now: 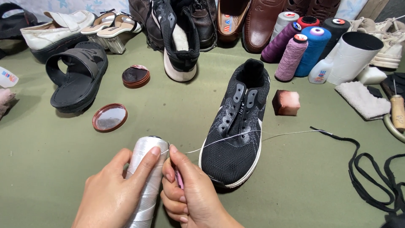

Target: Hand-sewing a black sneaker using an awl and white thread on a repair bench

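White thread is running from a large white spool [145,181] near the front edge of the bench [50,160], which is covered in olive-green cloth. The left hand [112,192] is wrapping around the spool's side, fingers [147,162] curled against it and thumb pressing near its top. The right hand [192,194] is sitting just beside the spool, its fingers closed around a small pinkish tool [179,179], of which only a sliver is showing, and its thumb and forefinger are pinching together at the point where the thread [236,136] is leaving the spool. The thread is stretching rightward, crossing over the toe of a black knit sneaker [238,126] with a white sole, and continuing toward a black shoelace [371,177] that is lying loose near the right edge.

The sneaker is lying unlaced near the middle of the bench, toe pointing toward the front edge. A pinkish-brown block [286,102] is sitting just right of it. Two round brown tin lids [109,118] [136,76] are lying to the left of the sneaker, and a black sandal [78,78] is resting beyond them toward the left edge. Along the back edge, white shoes [55,31], clear-heeled sandals [112,29], a black high-top [179,42] and brown leather shoes [249,21] are lining up. At the back right, cones of purple [290,58], violet [279,42] and blue thread [313,50] are standing together beside a white cup-shaped container [352,57] and a small white bottle [319,71]. A pale fleecy cloth [363,100] and a wooden-handled tool [397,112] are lying at the right edge.
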